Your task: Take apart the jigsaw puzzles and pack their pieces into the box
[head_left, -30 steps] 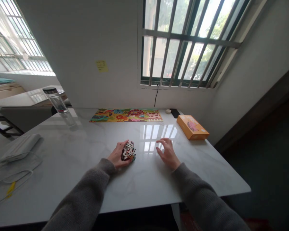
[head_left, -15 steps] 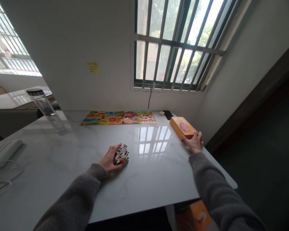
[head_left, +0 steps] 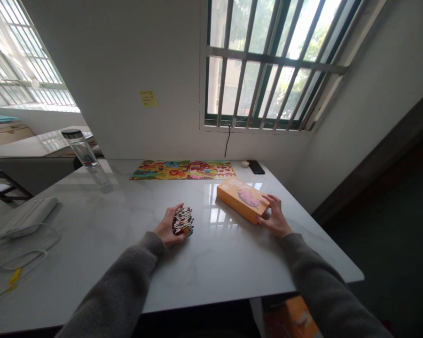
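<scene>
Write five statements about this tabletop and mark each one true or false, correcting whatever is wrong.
1. The right hand grips the orange box by one end. True.
2. The left hand is empty. False: it holds a bundle of small, colourful pieces.
3. The yellow note is stuck to the window. False: it is on the wall.
4. The clear bottle has a dark lid. True.
5. The hands touch each other. False: they are apart.

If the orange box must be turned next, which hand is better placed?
Probably the right hand: its fingers are on the right end of the box. The left hand is occupied, holding a stack of pieces apart from the box.
</scene>
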{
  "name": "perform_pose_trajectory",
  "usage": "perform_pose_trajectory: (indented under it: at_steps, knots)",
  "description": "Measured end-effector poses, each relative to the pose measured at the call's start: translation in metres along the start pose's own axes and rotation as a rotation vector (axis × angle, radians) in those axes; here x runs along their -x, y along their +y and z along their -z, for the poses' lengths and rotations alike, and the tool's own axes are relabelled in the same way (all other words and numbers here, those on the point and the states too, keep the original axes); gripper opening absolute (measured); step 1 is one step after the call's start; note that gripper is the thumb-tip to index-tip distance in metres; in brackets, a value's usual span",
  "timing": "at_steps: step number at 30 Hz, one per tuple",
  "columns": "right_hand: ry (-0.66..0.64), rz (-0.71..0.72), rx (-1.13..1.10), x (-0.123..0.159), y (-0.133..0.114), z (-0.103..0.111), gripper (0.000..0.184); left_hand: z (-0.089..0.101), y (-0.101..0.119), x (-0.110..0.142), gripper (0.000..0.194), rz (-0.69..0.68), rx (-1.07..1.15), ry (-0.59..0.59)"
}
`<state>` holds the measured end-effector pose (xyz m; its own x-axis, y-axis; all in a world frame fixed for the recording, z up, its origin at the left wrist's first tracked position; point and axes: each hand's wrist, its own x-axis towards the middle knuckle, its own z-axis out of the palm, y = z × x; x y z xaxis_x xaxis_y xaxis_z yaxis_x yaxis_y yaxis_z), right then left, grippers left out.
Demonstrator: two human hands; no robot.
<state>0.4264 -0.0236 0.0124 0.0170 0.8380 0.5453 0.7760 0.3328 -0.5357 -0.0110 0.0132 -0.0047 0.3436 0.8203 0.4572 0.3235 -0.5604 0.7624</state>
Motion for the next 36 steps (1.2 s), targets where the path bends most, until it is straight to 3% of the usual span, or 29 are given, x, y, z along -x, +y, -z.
perform_pose_trajectory:
  at_steps: [5, 9, 13, 19, 25, 29, 32, 36]
  knots:
    - [-0.29, 0.206, -0.174, 0.001, -0.057, -0.038, 0.077, 0.032, -0.006, -0.004, 0.093, 0.153, 0.359, 0.037]
    - [-0.433, 0.27, -0.241, -0.011, -0.074, -0.056, 0.078, 0.04, -0.01, -0.006, 0.09, 0.129, 0.591, 0.179]
    - [-0.385, 0.161, -0.268, -0.013, -0.069, -0.061, 0.076, 0.034, -0.007, -0.007, 0.09, 0.122, 0.683, 0.157]
    - [-0.285, -0.109, -0.241, 0.008, -0.066, -0.065, 0.061, 0.021, -0.005, -0.008, 0.09, 0.144, 0.644, 0.152]
    - [-0.171, -0.113, -0.036, 0.022, -0.088, -0.079, 0.051, 0.017, 0.005, -0.006, 0.091, 0.167, 0.699, 0.133]
    - [-0.177, -0.17, 0.033, 0.022, -0.097, -0.081, 0.044, 0.018, 0.012, -0.002, 0.092, 0.173, 0.708, 0.117]
    - [-0.185, -0.244, -0.07, 0.017, -0.1, -0.076, 0.046, 0.017, 0.013, 0.0, 0.09, 0.159, 0.681, 0.113]
    - [-0.17, -0.367, -0.385, 0.011, -0.108, -0.065, 0.053, 0.019, 0.013, -0.001, 0.09, 0.149, 0.688, 0.123]
